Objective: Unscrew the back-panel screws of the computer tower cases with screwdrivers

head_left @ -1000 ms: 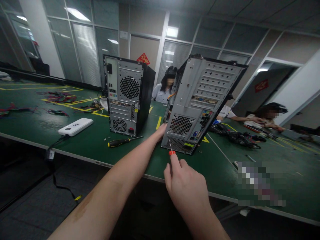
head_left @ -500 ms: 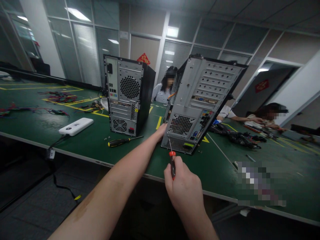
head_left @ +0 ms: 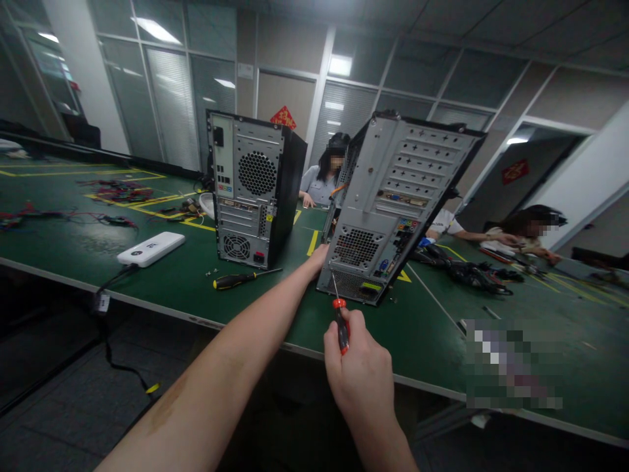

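My right hand (head_left: 362, 357) is closed round the black and red handle of a screwdriver (head_left: 340, 321). Its thin shaft points up at the lower left corner of a grey computer tower (head_left: 361, 216), by the bottom vent grille. The tower stands tilted in view with its rear panel, slots and ports facing me. My left hand (head_left: 320, 255) reaches to the tower's left side, low down, and its fingers are hidden behind the case edge. Further left, a second computer tower (head_left: 246, 196) stands upright, with a yellow and black screwdriver (head_left: 236, 280) lying before it.
A white power bank (head_left: 151, 249) with a cable lies on the green table (head_left: 162, 298) at the left. Wires (head_left: 120, 191) are spread behind it. Black cables (head_left: 462, 267) are heaped at the right. A person (head_left: 322, 180) sits across the table; another (head_left: 528, 229) is at the right.
My right hand and the screwdriver handle have shifted very slightly, while the shaft still points at the same corner. The hand of the person across the table has come into view.
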{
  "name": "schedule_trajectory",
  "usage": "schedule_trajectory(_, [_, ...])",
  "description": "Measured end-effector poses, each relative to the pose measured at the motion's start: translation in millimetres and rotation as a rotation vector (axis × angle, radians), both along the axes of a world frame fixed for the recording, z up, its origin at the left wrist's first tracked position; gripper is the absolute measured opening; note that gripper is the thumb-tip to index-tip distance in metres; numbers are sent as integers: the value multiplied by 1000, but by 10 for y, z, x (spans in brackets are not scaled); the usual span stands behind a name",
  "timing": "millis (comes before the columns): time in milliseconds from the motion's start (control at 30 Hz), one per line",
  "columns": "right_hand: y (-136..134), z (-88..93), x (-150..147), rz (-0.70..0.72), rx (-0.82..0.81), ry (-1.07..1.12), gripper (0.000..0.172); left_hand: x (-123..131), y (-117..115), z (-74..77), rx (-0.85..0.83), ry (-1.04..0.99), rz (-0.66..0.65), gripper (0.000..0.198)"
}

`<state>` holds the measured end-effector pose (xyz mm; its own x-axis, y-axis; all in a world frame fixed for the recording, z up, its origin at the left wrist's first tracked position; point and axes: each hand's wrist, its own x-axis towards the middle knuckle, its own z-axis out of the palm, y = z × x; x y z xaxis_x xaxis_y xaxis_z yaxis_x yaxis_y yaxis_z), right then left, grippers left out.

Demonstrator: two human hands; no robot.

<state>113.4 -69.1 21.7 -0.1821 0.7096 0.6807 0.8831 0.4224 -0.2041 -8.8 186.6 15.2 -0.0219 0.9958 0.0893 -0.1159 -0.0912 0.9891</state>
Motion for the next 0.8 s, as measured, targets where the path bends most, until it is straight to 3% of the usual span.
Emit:
schedule_trajectory(333, [-30, 35, 2, 11, -79, 132, 21, 16, -55, 36, -37, -19, 36, 29])
schedule_trajectory(800, [-47, 31, 55, -16, -229, 355, 25, 11, 22, -45, -6, -6, 52, 31])
